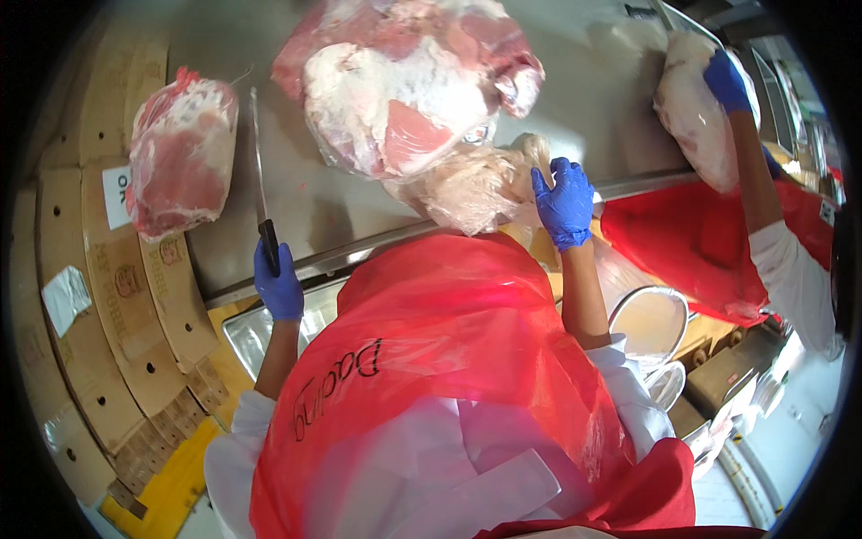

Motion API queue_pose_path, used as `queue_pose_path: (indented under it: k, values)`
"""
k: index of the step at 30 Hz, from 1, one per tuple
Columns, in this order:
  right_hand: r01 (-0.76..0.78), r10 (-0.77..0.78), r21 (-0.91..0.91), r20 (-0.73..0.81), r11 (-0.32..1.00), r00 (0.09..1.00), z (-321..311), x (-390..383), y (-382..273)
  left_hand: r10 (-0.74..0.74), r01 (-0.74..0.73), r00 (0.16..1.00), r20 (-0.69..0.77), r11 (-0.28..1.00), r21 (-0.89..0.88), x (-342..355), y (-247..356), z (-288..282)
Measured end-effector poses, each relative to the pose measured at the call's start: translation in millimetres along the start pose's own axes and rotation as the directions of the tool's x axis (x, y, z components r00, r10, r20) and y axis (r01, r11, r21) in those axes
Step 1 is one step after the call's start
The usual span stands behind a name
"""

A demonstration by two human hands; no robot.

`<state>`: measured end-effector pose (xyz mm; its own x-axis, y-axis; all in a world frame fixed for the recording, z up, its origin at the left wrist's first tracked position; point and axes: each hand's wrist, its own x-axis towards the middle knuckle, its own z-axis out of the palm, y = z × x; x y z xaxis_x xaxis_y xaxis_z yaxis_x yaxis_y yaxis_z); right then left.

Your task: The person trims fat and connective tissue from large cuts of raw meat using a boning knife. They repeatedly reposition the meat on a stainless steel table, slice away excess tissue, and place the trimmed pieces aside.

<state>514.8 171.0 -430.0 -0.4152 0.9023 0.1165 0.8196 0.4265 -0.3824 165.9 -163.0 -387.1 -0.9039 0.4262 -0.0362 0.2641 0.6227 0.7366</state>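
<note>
My left hand (278, 278), in a blue glove, is closed round the black handle of a long knife (261, 184), its blade pointing up across the steel table (224, 40). My right hand (564, 202), also blue-gloved, has its fingers curled on a crumpled clear plastic bag (467, 189) at the table's near edge. Just above the bag lies a large cut of raw meat (404, 85) with white fat. A smaller pink cut (180, 162) lies left of the knife.
Stacked cardboard boxes (117, 314) stand at the left. At the right, a co-worker's gloved hand (727, 81) is on another piece of meat (678, 108), beside a red apron (664, 251). Below the table edge are a metal tray (238, 332) and a round container (646, 323).
</note>
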Motion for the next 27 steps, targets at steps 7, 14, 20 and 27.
queue_pose_path:
  k: [7, 14, 20, 27]
  values:
    - [0.064, -0.073, -0.112, -0.079, 0.992, 0.994, -6, 29, -34, -0.07, 0.072, 0.997, -0.014, 0.96, 0.271, 8, -75, 17]
    - [0.054, -0.049, -0.146, 0.037, 0.988, 0.998, 1, 31, -24, 0.058, -0.063, 0.998, 0.025, 0.897, 0.437, 24, -67, 33]
    - [0.03, -0.009, -0.128, 0.157, 0.991, 0.988, -1, 23, -22, 0.762, -0.726, 0.646, 0.047, 0.594, 0.346, 113, -27, 93]
    - [0.059, -0.048, -0.14, 0.082, 0.988, 0.995, -14, 26, -1, 0.04, -0.066, 0.993, -0.115, 0.972, -0.225, 157, 105, 126]
